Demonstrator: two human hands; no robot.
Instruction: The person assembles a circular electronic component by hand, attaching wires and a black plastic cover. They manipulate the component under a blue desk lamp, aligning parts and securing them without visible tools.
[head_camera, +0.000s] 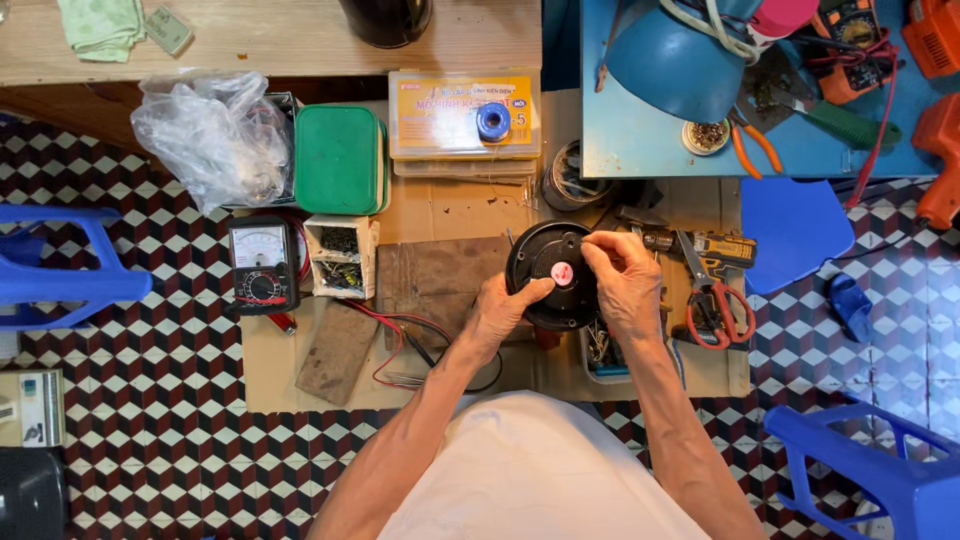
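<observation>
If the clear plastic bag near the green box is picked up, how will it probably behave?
The clear plastic bag looks thin and crumpled, so it would likely be floppy and sag. It seems light for its size. The glossy film may slip in the fingers.

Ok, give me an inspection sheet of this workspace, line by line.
Surface: cardboard sheet laid on a checkered tile floor.
Job's things: round black part with a pink centre, held over the cardboard.
Clutter: green box, meter, small box of parts, scissors, plastic bag, yellow-lidded case.
Grippers: left hand grips the black part's near rim, thumb by the pink centre; right hand pinches something small at its top.
Cables: red and black leads lie on the cardboard.
Surroundings: blue stools, blue bench with tools.
</observation>
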